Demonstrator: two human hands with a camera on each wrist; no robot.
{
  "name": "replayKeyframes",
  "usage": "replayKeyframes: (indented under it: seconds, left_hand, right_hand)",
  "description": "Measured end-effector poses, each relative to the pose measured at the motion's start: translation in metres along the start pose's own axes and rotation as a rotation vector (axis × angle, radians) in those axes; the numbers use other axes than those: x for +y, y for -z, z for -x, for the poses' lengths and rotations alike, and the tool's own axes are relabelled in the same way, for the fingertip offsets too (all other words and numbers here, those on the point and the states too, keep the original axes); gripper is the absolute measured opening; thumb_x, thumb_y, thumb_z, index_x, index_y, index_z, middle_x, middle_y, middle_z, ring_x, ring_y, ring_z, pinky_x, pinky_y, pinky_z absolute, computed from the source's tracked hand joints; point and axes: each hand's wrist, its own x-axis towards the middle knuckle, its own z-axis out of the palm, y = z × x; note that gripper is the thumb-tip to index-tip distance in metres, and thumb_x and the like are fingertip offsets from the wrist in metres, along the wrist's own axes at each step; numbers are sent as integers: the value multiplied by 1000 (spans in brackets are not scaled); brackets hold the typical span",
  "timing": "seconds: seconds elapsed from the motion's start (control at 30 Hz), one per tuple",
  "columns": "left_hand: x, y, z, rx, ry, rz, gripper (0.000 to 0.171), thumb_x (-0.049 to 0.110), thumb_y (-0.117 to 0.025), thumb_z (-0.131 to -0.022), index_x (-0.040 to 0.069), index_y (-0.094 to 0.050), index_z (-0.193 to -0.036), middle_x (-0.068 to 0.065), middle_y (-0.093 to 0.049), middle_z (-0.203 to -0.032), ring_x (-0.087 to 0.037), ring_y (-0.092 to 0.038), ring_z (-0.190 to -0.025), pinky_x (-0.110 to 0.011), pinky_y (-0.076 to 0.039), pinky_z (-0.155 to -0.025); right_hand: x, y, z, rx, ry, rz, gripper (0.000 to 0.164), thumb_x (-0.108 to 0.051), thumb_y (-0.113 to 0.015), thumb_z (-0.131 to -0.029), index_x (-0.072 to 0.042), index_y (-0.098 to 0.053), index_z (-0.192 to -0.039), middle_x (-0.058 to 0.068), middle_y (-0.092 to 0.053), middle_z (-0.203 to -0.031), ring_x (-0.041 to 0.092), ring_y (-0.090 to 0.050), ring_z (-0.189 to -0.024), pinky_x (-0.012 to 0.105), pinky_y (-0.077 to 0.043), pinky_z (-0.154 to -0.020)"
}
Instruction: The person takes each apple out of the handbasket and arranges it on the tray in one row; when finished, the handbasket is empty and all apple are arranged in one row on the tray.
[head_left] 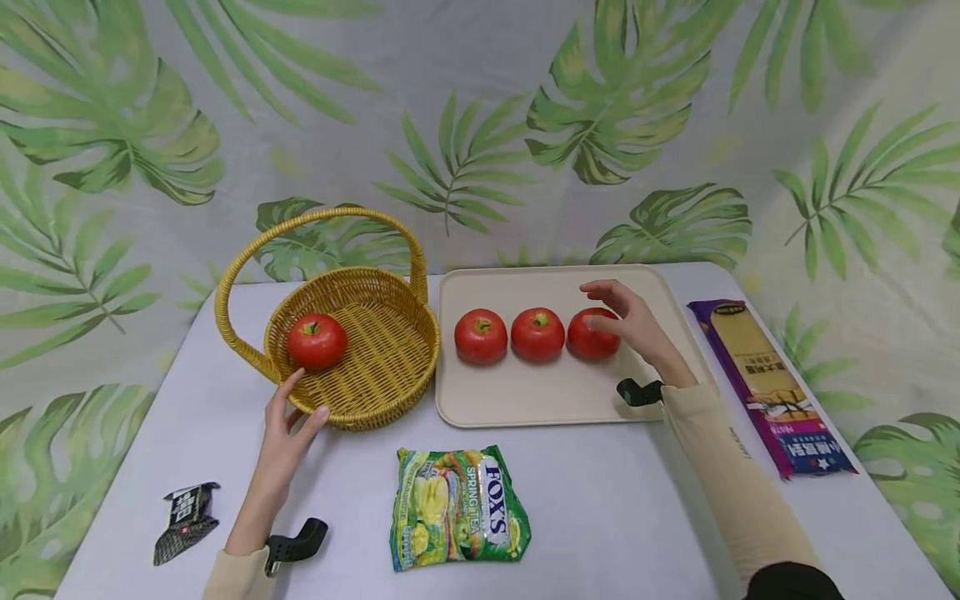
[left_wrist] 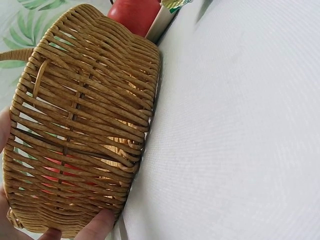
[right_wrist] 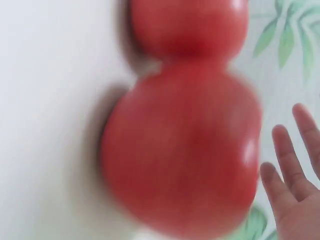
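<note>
My left hand [head_left: 288, 446] touches the near left rim of a yellow wicker basket [head_left: 390, 354]. Its fingers are spread, and the thumb [left_wrist: 100, 226] lies against the basket's outer wall in the left wrist view. One red tomato [head_left: 317, 342] sits inside the basket at the left. On a beige tray [head_left: 517, 404] stand a left tomato [head_left: 481, 337], a middle tomato [head_left: 537, 335] and a right tomato [head_left: 588, 340] in a row. My right hand [head_left: 633, 321] is at the right tomato, fingers apart above it; in the right wrist view that tomato [right_wrist: 182, 155] looms large and blurred.
A green candy bag [head_left: 459, 508] lies in front of the tray. At the front left is a small black packet [head_left: 186, 522]. A long purple and yellow pasta packet [head_left: 772, 387] lies right of the tray. The basket's tall handle [head_left: 322, 214] arches up behind it.
</note>
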Motion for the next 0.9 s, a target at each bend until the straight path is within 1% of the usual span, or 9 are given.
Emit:
replayKeyframes:
  seconds: [0.1, 0.23, 0.3, 0.4, 0.47, 0.5, 0.7, 0.8, 0.9]
  left_hand:
    - [-1, 0, 0, 0, -4, 1, 72, 23, -57, -97, 24, -14, -154, -13, 6, -155, -48, -15, -136, -64, -26, -103]
    - [-1, 0, -1, -1, -6, -6, 71, 22, -57, -97, 23, -13, -154, -14, 6, -155, -50, -14, -136, -63, -28, -102]
    - [-2, 0, -2, 0, -1, -12, 72, 21, -57, -98, 23, -13, -154, -14, 7, -155, -51, -14, -135, -63, -28, -102]
    - [-2, 1, -3, -4, 8, -16, 72, 20, -56, -98, 23, -12, -154, -14, 8, -155, -51, -13, -135, -63, -29, -102]
    - [-3, 2, -3, -6, 13, -15, 72, 20, -56, -98, 23, -11, -155, -14, 8, -155, -51, -13, -135, -63, -29, -102]
    - [-2, 2, -4, -8, 16, -14, 72, 20, -55, -98, 23, -11, -155, -14, 8, -155, -51, -13, -136, -63, -29, -102]
    - [1, 2, -2, -6, 16, -9, 72, 21, -56, -98, 22, -12, -154, -13, 8, -156, -51, -13, -135, -63, -29, -101]
    - [3, 2, -1, -4, 18, -15, 72, 22, -56, -98, 23, -12, -154, -12, 9, -156, -51, -13, -136, -63, -30, -101]
    - [4, 2, 0, -1, 19, -21, 71, 22, -56, -98, 24, -13, -154, -12, 8, -156, -51, -13, -136, -63, -30, -101]
  right_hand:
    - [0, -14, -10, -15, 62, -40, 44, 8, -61, -87, 10, -46, -129, 18, -52, -126, 34, -45, -121, 52, -30, -107]
    - [0, -41, -26, -71, 107, -94, 42, 6, -62, -88, 7, -48, -128, 23, -50, -128, 29, -49, -118, 48, -32, -106]
    - [-5, -57, -33, -112, 111, -123, 42, 5, -61, -89, 6, -48, -129, 26, -48, -130, 32, -48, -118, 48, -33, -105]
    - [-13, -83, -45, -174, 128, -161, 41, 6, -61, -89, 7, -48, -128, 28, -47, -129, 41, -47, -119, 50, -36, -103]
    - [-19, -101, -52, -205, 138, -159, 40, 6, -62, -89, 7, -49, -127, 26, -49, -128, 44, -47, -118, 50, -38, -101]
    - [-21, -109, -56, -220, 158, -160, 40, 6, -62, -88, 7, -50, -126, 26, -49, -127, 46, -47, -117, 50, -40, -100]
    - [-36, -158, -76, -328, 216, -134, 43, 5, -64, -88, 5, -50, -128, 23, -51, -128, 43, -50, -113, 47, -44, -96]
    - [-47, -178, -85, -387, 233, -88, 45, 1, -65, -89, 4, -49, -131, 18, -51, -130, 38, -52, -111, 44, -46, -94]
    - [-60, -193, -95, -433, 242, -33, 47, -4, -67, -89, -1, -49, -133, 10, -52, -132, 26, -53, -111, 38, -47, -93]
